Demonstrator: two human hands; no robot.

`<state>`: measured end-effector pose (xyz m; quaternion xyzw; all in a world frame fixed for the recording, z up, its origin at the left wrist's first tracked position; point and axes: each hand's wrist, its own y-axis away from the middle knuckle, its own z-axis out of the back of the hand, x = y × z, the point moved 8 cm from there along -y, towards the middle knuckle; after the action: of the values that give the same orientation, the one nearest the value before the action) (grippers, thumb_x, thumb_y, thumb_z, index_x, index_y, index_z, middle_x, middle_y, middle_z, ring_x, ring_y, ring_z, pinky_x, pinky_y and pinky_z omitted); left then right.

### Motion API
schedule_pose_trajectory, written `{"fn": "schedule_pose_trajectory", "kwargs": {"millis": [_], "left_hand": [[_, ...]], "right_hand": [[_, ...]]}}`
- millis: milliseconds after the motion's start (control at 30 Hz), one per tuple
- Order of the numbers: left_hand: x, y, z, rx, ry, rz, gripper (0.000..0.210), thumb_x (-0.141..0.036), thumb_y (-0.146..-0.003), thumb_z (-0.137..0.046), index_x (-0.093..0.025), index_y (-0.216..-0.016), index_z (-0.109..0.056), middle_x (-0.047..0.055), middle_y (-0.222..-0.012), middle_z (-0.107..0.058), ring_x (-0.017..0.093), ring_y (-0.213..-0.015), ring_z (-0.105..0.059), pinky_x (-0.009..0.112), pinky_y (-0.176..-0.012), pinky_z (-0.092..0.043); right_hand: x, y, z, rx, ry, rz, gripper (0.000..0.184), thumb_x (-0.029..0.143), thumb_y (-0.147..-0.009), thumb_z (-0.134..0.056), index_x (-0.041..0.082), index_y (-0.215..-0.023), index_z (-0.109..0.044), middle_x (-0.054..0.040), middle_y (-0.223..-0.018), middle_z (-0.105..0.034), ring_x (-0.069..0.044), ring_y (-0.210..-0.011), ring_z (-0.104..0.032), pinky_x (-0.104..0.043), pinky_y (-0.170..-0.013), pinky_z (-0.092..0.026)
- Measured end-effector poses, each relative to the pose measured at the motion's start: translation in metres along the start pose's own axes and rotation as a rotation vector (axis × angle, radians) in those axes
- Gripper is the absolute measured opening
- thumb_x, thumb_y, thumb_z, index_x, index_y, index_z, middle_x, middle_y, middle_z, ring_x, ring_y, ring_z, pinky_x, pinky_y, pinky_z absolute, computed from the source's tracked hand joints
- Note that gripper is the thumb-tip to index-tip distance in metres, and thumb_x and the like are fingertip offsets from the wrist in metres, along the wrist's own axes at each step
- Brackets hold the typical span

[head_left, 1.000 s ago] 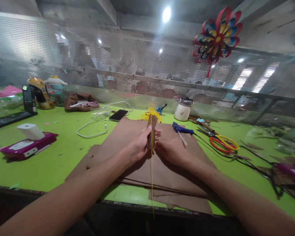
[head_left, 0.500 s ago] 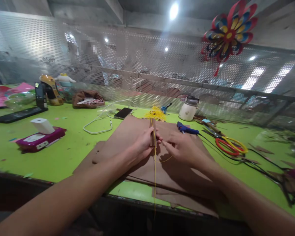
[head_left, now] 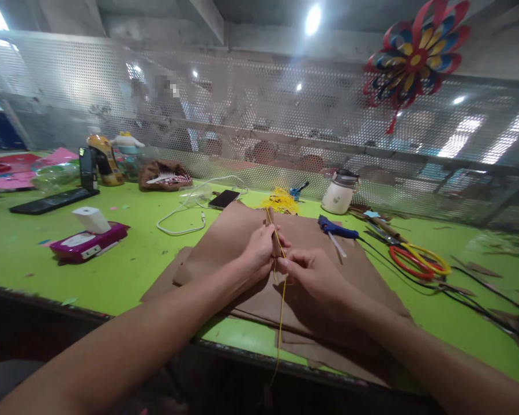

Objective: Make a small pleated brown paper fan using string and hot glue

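Far left on the green table (head_left: 142,271): purple power strip (head_left: 90,243) with white plug block (head_left: 90,219) on top, well apart from the work. Then dark phone (head_left: 224,199), just beyond the brown sheets (head_left: 218,242). Left hand (head_left: 258,249) over the sheets, fingers closed round a narrow brown bundle (head_left: 275,242), its upper end poking out above the grip. Yellow string (head_left: 281,317) runs down the bundle, tail hanging past the table edge; more yellow strands (head_left: 280,200) heaped behind. Right hand (head_left: 315,274) just beside, thumb and forefinger pinched together at the string, near the bundle's lower end. Progress, as judged: bundle gathered, string laid along it, a small loop below; no finished knot can be made out, tail looks untrimmed, so fastening seems partway. Further right, blue glue gun (head_left: 337,228) and scissors (head_left: 419,262) lie on their sides, neither in hand.
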<state>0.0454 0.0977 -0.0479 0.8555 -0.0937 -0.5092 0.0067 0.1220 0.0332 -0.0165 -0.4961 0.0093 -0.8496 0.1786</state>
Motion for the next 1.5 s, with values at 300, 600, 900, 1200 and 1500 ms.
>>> {"fn": "schedule_pose_trajectory", "kwargs": {"millis": [300,600,900,1200,1500], "left_hand": [[0.002,0.001,-0.004,0.014,0.022,0.029,0.013,-0.017,-0.088,-0.035,-0.014,-0.083,-0.047,-0.002,-0.053,-0.045,0.009,-0.043,-0.047,0.016,-0.037,-0.029],[-0.006,0.006,-0.013,0.162,-0.016,0.023,0.013,-0.02,-0.09,-0.033,-0.015,-0.083,-0.044,-0.004,-0.054,-0.042,0.006,-0.039,-0.044,0.014,-0.034,-0.021],[0.003,0.023,-0.04,0.485,-0.266,-0.084,0.023,-0.038,-0.086,-0.048,-0.017,-0.092,-0.05,-0.004,-0.056,-0.048,0.006,-0.038,-0.044,0.015,-0.034,-0.027],[0.019,0.033,-0.047,0.641,-0.196,0.141,0.024,-0.039,-0.085,-0.051,-0.016,-0.09,-0.054,-0.003,-0.057,-0.049,0.005,-0.036,-0.041,0.017,-0.038,-0.03],[0.021,0.029,-0.043,0.587,-0.191,0.219,0.017,-0.027,-0.085,-0.052,-0.013,-0.093,-0.057,-0.004,-0.054,-0.045,0.003,-0.035,-0.031,0.015,-0.037,-0.02]], "right_hand": [[0.016,0.01,-0.03,0.194,0.854,0.09,0.027,0.021,-0.086,-0.041,0.011,-0.073,-0.062,-0.0088,-0.067,-0.061,-0.012,-0.051,-0.043,-0.026,-0.05,-0.025],[0.034,0.033,-0.015,0.436,0.835,0.293,0.025,0.028,-0.08,-0.053,0.015,-0.062,-0.064,-0.003,-0.056,-0.061,-0.009,-0.045,-0.041,-0.025,-0.047,-0.023],[-0.003,-0.028,0.09,-0.352,0.067,0.085,0.047,0.042,-0.077,-0.058,0.012,-0.113,-0.053,-0.0053,-0.076,-0.064,-0.013,-0.059,-0.056,-0.025,-0.052,-0.042],[-0.025,-0.035,0.094,-0.364,-0.268,0.121,0.029,0.04,-0.071,-0.065,0.012,-0.079,-0.064,0.0045,-0.05,-0.049,-0.005,-0.039,-0.038,-0.02,-0.039,-0.029],[-0.038,-0.042,0.1,-0.38,-0.342,0.099,0.033,0.044,-0.068,-0.067,0.013,-0.08,-0.065,0.0046,-0.052,-0.05,-0.006,-0.042,-0.039,-0.019,-0.04,-0.031]]}}
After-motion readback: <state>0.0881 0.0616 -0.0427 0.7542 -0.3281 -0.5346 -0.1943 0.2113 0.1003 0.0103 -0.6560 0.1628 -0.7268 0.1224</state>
